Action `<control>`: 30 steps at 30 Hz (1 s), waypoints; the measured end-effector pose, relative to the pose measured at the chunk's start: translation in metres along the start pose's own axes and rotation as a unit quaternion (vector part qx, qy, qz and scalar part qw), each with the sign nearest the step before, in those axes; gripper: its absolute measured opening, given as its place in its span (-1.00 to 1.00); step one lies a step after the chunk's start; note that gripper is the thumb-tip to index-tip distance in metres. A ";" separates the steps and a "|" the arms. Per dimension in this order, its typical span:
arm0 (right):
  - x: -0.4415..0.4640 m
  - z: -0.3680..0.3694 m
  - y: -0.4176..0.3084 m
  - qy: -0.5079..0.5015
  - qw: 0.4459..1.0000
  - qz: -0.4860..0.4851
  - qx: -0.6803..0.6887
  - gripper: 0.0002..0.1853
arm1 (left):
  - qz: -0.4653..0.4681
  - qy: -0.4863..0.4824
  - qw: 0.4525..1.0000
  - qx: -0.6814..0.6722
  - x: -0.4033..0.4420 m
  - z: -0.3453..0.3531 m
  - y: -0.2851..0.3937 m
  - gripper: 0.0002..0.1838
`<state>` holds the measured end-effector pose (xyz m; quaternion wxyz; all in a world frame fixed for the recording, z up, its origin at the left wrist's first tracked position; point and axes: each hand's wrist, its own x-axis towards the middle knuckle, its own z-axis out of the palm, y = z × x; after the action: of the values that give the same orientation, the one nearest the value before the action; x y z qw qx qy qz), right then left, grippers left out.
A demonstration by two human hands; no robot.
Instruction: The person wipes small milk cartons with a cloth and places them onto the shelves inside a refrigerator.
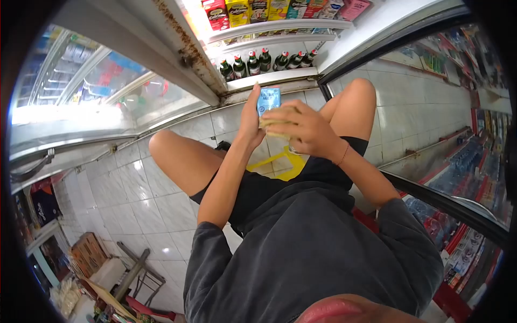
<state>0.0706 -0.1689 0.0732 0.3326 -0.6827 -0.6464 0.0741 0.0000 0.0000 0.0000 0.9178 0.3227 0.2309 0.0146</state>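
1. Fridge (347, 46) stands open before the person, who is squatting or sitting low; just outside its front, the step in hand looks like wiping a small carton with a cloth.
2. Glass door (420, 126), dark-framed, opens out on the fridge's right, close beside the right knee; it probably limits how far that elbow can swing.
3. Rusty post (186, 46) bounds the fridge's left side, with more glass beyond it, so room to the left looks tight too.
4. Cardboard box (88, 254) and a grey stand (132, 274) are well apart from the fridge, out to its left and behind, clear of the work.
5. Yellow strip (293, 164) shows between the legs, in front of the fridge; I cannot tell what it belongs to.
6. Packets (258, 12) in many colours line a shelf inside the fridge.
7. Dark bottles (253, 64) stand upright below that shelf, right behind the fridge's sill; a careless reach could tip one.
8. Left hand (251, 118) grips the carton along its left side, in front of the fridge's sill; its far fingers are hidden. Right hand (309, 129) is curled around the cloth.
9. Cloth (266, 121), yellowish and bunched, covers the carton's lower part.
10. Carton (269, 98), blue, shows its printed face just outside the fridge. I judge the next move calls for a steady left grip and light pressure, uncovering the lower part.
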 end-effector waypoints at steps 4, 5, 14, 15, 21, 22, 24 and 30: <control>0.024 -0.012 0.011 0.104 0.991 0.008 -0.082 -0.55 | -0.011 -0.044 0.999 0.012 -0.007 -0.002 -0.001 -0.45; 0.029 -0.017 0.015 0.137 0.986 0.037 -0.093 -0.52 | -0.002 -0.049 0.998 0.030 -0.006 0.000 0.000 -0.47; 0.014 -0.001 -0.015 0.047 0.998 -0.016 -0.044 -0.55 | 0.008 -0.006 1.000 -0.021 -0.007 -0.002 0.002 -0.40; 0.014 0.001 -0.006 0.049 0.998 -0.008 -0.049 -0.54 | 0.011 -0.002 1.000 -0.020 -0.008 0.001 0.001 -0.40; 0.031 -0.019 0.033 0.217 0.966 0.078 -0.117 -0.53 | 0.021 -0.044 0.998 0.039 -0.014 0.006 0.003 -0.36; 0.029 -0.021 0.028 0.217 0.967 0.071 -0.113 -0.51 | 0.033 -0.039 0.998 0.030 -0.016 0.009 0.004 -0.36; 0.020 -0.016 0.010 0.180 0.979 0.047 -0.087 -0.50 | 0.036 -0.006 0.999 -0.013 -0.014 0.011 0.005 -0.38; 0.002 0.006 -0.011 0.075 0.997 -0.023 0.002 -0.58 | -0.011 -0.025 0.999 -0.022 -0.011 -0.005 0.004 -0.40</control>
<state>0.0590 -0.1651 0.0754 0.3830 -0.6704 -0.6353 0.0165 -0.0120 0.0042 0.0034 0.9302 0.3004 0.2108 0.0009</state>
